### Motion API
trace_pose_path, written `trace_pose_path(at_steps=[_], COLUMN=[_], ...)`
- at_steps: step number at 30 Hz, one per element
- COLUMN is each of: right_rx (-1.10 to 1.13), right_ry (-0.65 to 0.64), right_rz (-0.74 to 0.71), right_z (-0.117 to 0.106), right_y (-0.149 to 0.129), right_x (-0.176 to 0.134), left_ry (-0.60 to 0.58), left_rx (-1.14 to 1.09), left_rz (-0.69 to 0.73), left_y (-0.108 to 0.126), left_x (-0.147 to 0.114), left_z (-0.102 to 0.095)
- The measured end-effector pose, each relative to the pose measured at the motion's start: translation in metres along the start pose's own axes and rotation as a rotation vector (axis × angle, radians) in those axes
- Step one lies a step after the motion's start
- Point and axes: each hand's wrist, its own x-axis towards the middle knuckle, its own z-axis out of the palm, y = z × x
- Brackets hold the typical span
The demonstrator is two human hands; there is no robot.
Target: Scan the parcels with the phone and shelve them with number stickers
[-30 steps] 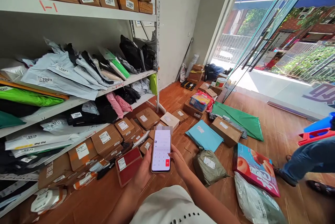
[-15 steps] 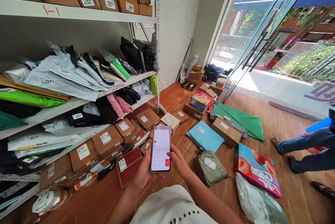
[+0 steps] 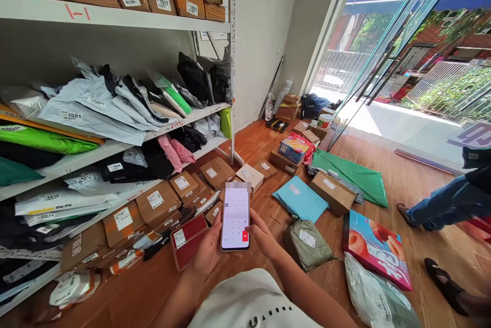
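A smartphone (image 3: pixel 235 218) stands upright in front of me, its lit screen showing a number keypad with a red button at the lower right. My left hand (image 3: pixel 209 247) is closed around its left edge and underside. On the other side my right hand (image 3: pixel 263 236) grips the right edge, with the thumb at the screen near the red button. Behind the phone, a flat dark red parcel (image 3: pixel 190 241) lies on the floor to the left. An olive wrapped parcel (image 3: pixel 309 243) sits to the right of my right hand.
White shelving (image 3: pixel 115 20) on the left holds numbered boxes and plastic mailers. Labelled cartons (image 3: pixel 155 205) line the floor below. A blue mailer (image 3: pixel 299 199), a green parcel (image 3: pixel 355 177) and a peach-printed box (image 3: pixel 378 248) lie to the right. A person's legs (image 3: pixel 445 202) are near the glass door (image 3: pixel 395 36).
At the right, the person's legs and feet have shifted, and a dark sandal now shows further into view. My hands and the phone stay almost in place; my right thumb is slightly lower.
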Motion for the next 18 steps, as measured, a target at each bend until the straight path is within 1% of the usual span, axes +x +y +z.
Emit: trace_pose_path(at_steps=[3,6,12,14,15,17,18], right_rx=[0.035,0.088,0.102,0.092,0.089,0.096,0.105], right_ry=[0.062,0.097,0.113,0.094,0.063,-0.006,-0.015], right_rz=[0.053,0.106,0.078,0.067,0.059,0.053,0.062], right_z=[0.002,0.002,-0.009,-0.015,-0.019,-0.027,-0.031], right_y=[0.004,0.007,0.009,0.008,0.007,0.005,0.005], right_x=[0.002,0.002,0.004,0.004,0.003,0.003,0.004], left_ry=[-0.008,-0.048,-0.085,-0.085,-0.074,-0.032,-0.011], left_rx=[-0.036,-0.021,-0.053,-0.067,-0.071,-0.067,-0.063], left_rz=[0.0,0.002,-0.002,-0.009,-0.014,-0.032,-0.04], left_y=[-0.002,-0.003,-0.008,-0.011,-0.012,-0.014,-0.014], left_x=[0.001,0.002,0.01,0.015,0.017,0.023,0.027], left_z=[-0.003,-0.002,0.002,0.003,0.004,0.008,0.01])
